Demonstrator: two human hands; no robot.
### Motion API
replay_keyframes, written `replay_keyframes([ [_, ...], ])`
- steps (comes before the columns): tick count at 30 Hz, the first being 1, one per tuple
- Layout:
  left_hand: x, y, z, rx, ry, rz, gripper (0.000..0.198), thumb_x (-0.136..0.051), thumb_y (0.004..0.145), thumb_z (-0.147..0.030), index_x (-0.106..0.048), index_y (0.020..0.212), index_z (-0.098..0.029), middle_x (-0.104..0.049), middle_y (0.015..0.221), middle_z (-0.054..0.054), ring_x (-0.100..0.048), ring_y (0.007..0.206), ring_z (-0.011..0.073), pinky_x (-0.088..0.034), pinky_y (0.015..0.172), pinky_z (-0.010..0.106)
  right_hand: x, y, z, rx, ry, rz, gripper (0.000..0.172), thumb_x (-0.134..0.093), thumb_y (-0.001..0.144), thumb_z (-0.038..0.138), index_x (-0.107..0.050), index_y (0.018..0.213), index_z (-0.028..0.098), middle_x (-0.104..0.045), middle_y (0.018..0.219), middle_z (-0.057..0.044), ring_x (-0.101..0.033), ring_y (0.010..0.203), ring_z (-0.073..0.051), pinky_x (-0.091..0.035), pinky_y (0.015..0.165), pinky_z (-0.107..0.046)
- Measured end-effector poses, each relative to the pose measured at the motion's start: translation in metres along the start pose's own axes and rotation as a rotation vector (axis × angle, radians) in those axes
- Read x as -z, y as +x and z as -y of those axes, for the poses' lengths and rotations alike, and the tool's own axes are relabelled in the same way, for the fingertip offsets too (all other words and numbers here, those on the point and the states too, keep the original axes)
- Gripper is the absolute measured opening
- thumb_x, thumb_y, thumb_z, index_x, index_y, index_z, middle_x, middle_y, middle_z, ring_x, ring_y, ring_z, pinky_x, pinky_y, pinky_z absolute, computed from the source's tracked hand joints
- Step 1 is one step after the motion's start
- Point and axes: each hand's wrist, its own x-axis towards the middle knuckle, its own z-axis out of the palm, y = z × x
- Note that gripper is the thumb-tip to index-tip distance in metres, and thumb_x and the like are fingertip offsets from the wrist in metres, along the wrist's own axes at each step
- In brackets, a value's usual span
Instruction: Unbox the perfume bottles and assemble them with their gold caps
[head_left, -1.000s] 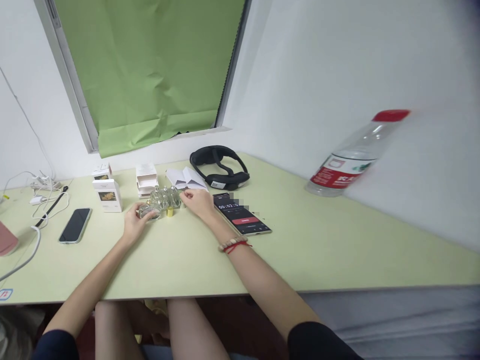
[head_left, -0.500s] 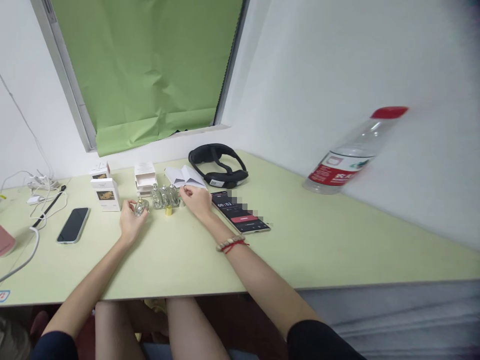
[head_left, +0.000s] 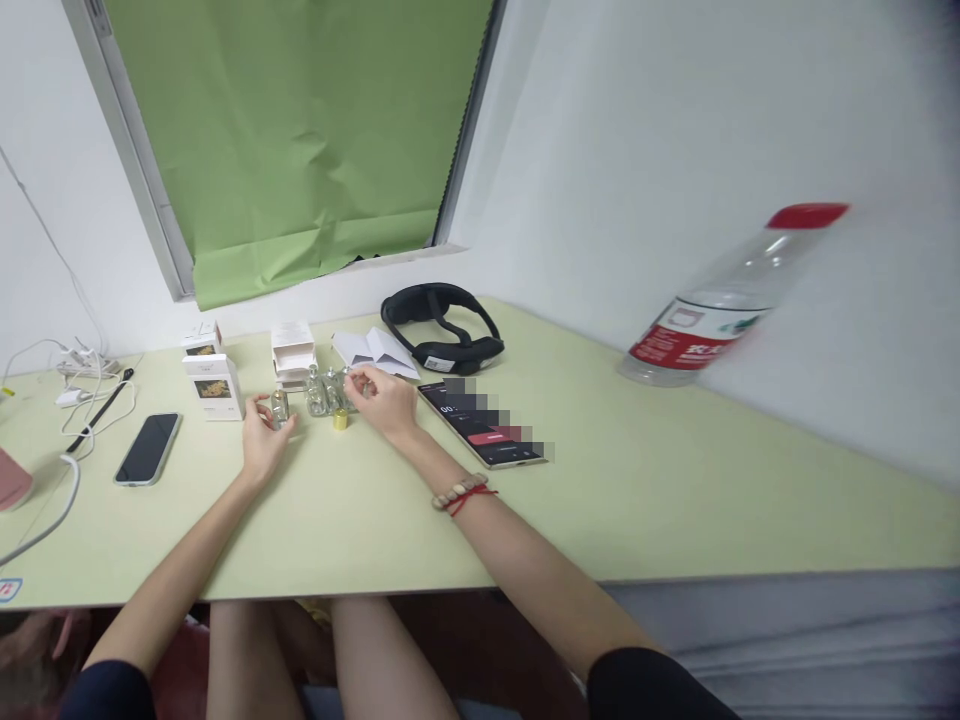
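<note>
A small clear glass perfume bottle (head_left: 280, 408) with a gold neck stands upright on the table, between the thumb and fingers of my left hand (head_left: 262, 445). To its right is a tight row of similar glass bottles (head_left: 318, 396). My right hand (head_left: 386, 403) is at the right end of that row, its fingers curled together and partly covering the last bottles. What those fingers hold, if anything, is hidden. In front of the row lies a yellow-gold cap (head_left: 340, 420).
Behind the bottles are an opened white box (head_left: 293, 350), a folded white paper (head_left: 373, 352) and a black headset (head_left: 442, 330). White picture boxes (head_left: 214, 388) and a phone (head_left: 148, 449) lie left. A timer phone (head_left: 487, 440) and a plastic bottle (head_left: 690, 330) are right.
The bottle at my left hand has gone from tilted to upright. My right hand has moved slightly left, onto the end of the bottle row. The view has shifted a little.
</note>
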Motion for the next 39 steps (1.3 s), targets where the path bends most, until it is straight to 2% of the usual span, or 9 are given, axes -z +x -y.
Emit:
replay_keyframes([
  [4, 0.001, -0.002, -0.002, -0.067, 0.046, 0.033, 0.048, -0.073, 0.072, -0.028, -0.050, 0.112, -0.019, -0.037, 0.061, -0.011, -0.042, 0.055, 0.0091, -0.033, 0.055, 0.022, -0.005, -0.003, 0.004, 0.179, 0.087, -0.093, 0.019, -0.052, 0.085, 0.031, -0.067, 0.079, 0.020, -0.067, 0.072, -0.002, -0.054, 0.058, -0.012, -0.038, 0.060, -0.024],
  [7, -0.001, -0.002, 0.000, -0.069, -0.003, 0.052, 0.052, -0.076, 0.072, -0.033, -0.051, 0.115, -0.018, -0.036, 0.059, -0.011, -0.041, 0.055, 0.0095, -0.035, 0.055, 0.021, -0.009, -0.006, 0.007, 0.288, 0.054, -0.102, 0.017, -0.054, 0.084, 0.029, -0.068, 0.082, 0.020, -0.067, 0.078, -0.004, -0.059, 0.074, -0.017, -0.043, 0.071, -0.027],
  [10, -0.003, 0.000, 0.008, -0.068, -0.053, 0.110, 0.057, -0.076, 0.073, -0.033, -0.051, 0.121, -0.018, -0.040, 0.062, -0.010, -0.043, 0.057, 0.0096, -0.040, 0.057, 0.021, -0.014, -0.009, 0.009, 0.348, -0.049, -0.044, 0.032, -0.056, 0.084, 0.032, -0.067, 0.113, 0.020, -0.067, 0.111, -0.009, -0.055, 0.105, -0.025, -0.041, 0.092, -0.036],
  [12, -0.006, 0.002, 0.014, -0.086, -0.070, 0.136, 0.059, -0.074, 0.076, -0.032, -0.050, 0.128, -0.019, -0.045, 0.068, -0.007, -0.046, 0.059, 0.0095, -0.043, 0.059, 0.022, -0.017, -0.010, 0.009, 0.391, -0.128, 0.034, 0.049, -0.054, 0.087, 0.035, -0.055, 0.134, 0.023, -0.055, 0.135, -0.010, -0.045, 0.122, -0.028, -0.034, 0.102, -0.042],
  [15, -0.009, 0.005, 0.024, -0.141, -0.048, 0.149, 0.059, -0.070, 0.080, -0.030, -0.048, 0.135, -0.022, -0.054, 0.082, -0.001, -0.052, 0.067, 0.0106, -0.047, 0.062, 0.023, -0.022, -0.011, 0.008, 0.435, -0.188, 0.123, 0.056, -0.048, 0.091, 0.036, -0.043, 0.145, 0.026, -0.041, 0.151, -0.008, -0.033, 0.136, -0.029, -0.024, 0.111, -0.046],
  [21, -0.009, 0.007, 0.031, -0.215, 0.073, 0.182, 0.053, -0.059, 0.087, -0.025, -0.048, 0.139, -0.024, -0.062, 0.111, 0.009, -0.058, 0.086, 0.0167, -0.051, 0.073, 0.030, -0.030, -0.010, 0.006, 0.425, -0.152, 0.189, 0.052, -0.039, 0.095, 0.036, -0.043, 0.146, 0.024, -0.046, 0.149, -0.007, -0.034, 0.139, -0.024, -0.016, 0.115, -0.049],
  [27, -0.011, 0.003, 0.029, -0.233, 0.069, 0.218, 0.056, -0.055, 0.089, -0.027, -0.038, 0.141, -0.025, -0.057, 0.132, 0.012, -0.059, 0.095, 0.0192, -0.052, 0.082, 0.035, -0.033, -0.010, 0.005, 0.424, -0.153, 0.180, 0.051, -0.039, 0.096, 0.036, -0.044, 0.145, 0.024, -0.049, 0.146, -0.007, -0.036, 0.138, -0.024, -0.017, 0.115, -0.049],
  [34, -0.010, -0.008, 0.015, -0.356, 0.258, 0.205, 0.021, -0.048, 0.091, -0.026, -0.054, 0.110, -0.021, -0.053, 0.124, 0.010, -0.062, 0.095, 0.0186, -0.053, 0.087, 0.038, -0.032, -0.010, 0.007, 0.427, -0.107, 0.125, 0.052, -0.043, 0.094, 0.036, -0.045, 0.144, 0.022, -0.050, 0.144, -0.008, -0.038, 0.136, -0.024, -0.020, 0.114, -0.047],
  [39, -0.007, -0.007, 0.012, -0.381, 0.278, 0.235, 0.023, -0.046, 0.086, -0.017, -0.056, 0.107, -0.021, -0.053, 0.129, 0.011, -0.060, 0.110, 0.0204, -0.052, 0.095, 0.039, -0.026, -0.002, 0.002, 0.312, -0.002, -0.044, 0.044, -0.048, 0.091, 0.034, -0.058, 0.132, 0.022, -0.059, 0.132, -0.011, -0.048, 0.125, -0.026, -0.031, 0.108, -0.047],
])
